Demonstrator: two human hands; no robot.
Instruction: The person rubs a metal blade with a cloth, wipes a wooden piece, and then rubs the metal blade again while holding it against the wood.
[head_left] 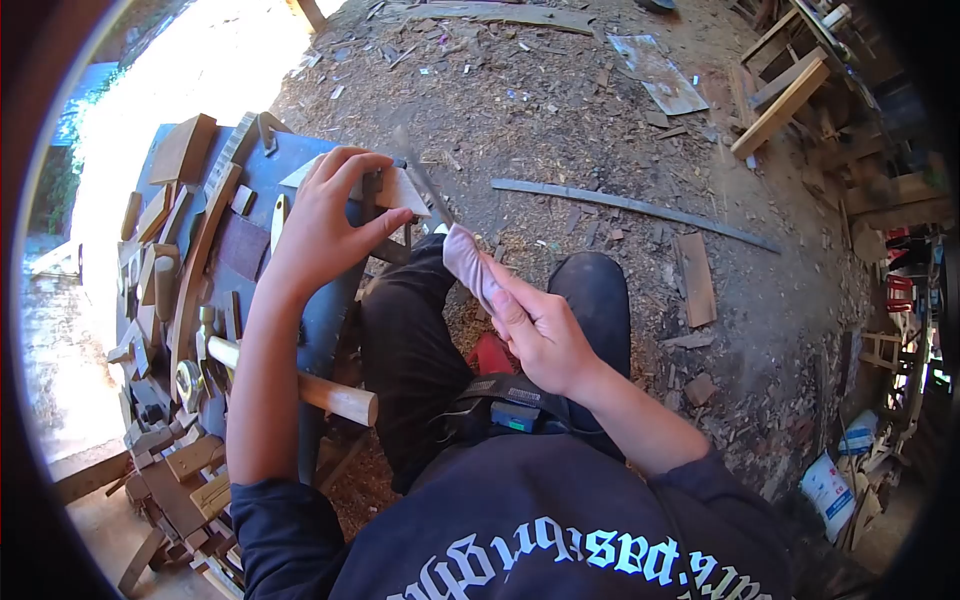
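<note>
My right hand (535, 325) is closed around the cloth-wrapped handle (468, 262) of a long thin tool. Its narrow dark blade (425, 180) points up and left, blurred towards the tip, close to the end of a light wood piece (400, 192). Resting on that wood piece at the edge of the blue-grey bench (325, 325) is my left hand (335, 205), thumb and fingers on either side of it. A dark metal clamp part (371, 195) shows between thumb and fingers. What lies beneath the left palm is hidden.
Wood blocks (182, 150), a long curved wood strip (195, 275) and a wooden mallet handle (338, 397) lie on the bench at left. Shavings cover the ground. A long grey strip (635, 205) and a plank (695, 280) lie there; stacked timber stands at right.
</note>
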